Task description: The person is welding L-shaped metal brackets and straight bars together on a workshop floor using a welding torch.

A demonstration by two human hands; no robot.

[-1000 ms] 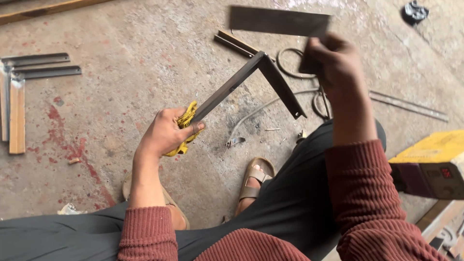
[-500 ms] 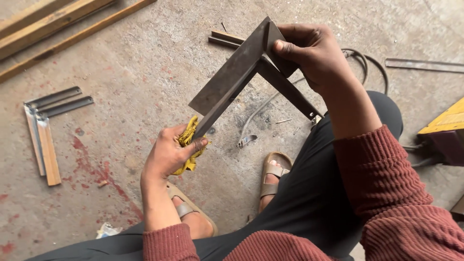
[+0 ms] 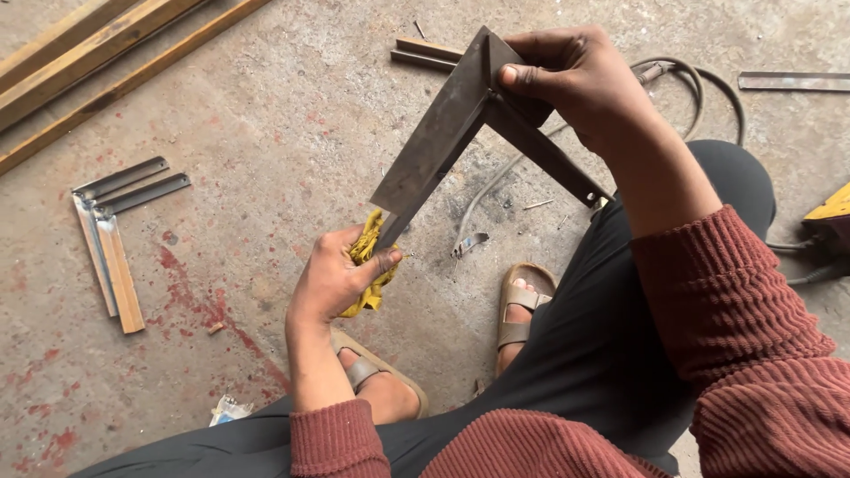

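Frame piece: L-shaped steel angle-iron frame (image 3: 460, 133), two legs meeting in a mitred corner, being held up off the concrete floor (image 3: 266, 159), right of centre in the scene.
Right hand: right hand (image 3: 575, 84) closing tight around the corner joint at the far end, thumb pressing on the near face of the joint.
Left hand: left hand (image 3: 341, 279) clamping the near low end of the long leg together with a bunched yellow rag (image 3: 367, 265), fingers curling shut around both.
Step in hand: judging by the pose, steadying and looking over the joined corner, possibly wiping the leg with the rag.
Next move calling for: keeping both grips firm while turning the piece, minding the sharp cut ends near the knee and sandalled feet (image 3: 522, 305).
Far right: welding cable (image 3: 699, 84) looping on the floor, flat steel strip (image 3: 792, 81) lying beyond it.
Far centre: two short steel offcuts (image 3: 425, 51) lying just behind the corner.
Left: second welded angle piece (image 3: 115, 230) lying flat, well apart from the hands.
Far left: long timber battens (image 3: 97, 53) running diagonally.
Right edge: yellow machine casing (image 3: 832, 212), partly out of view.
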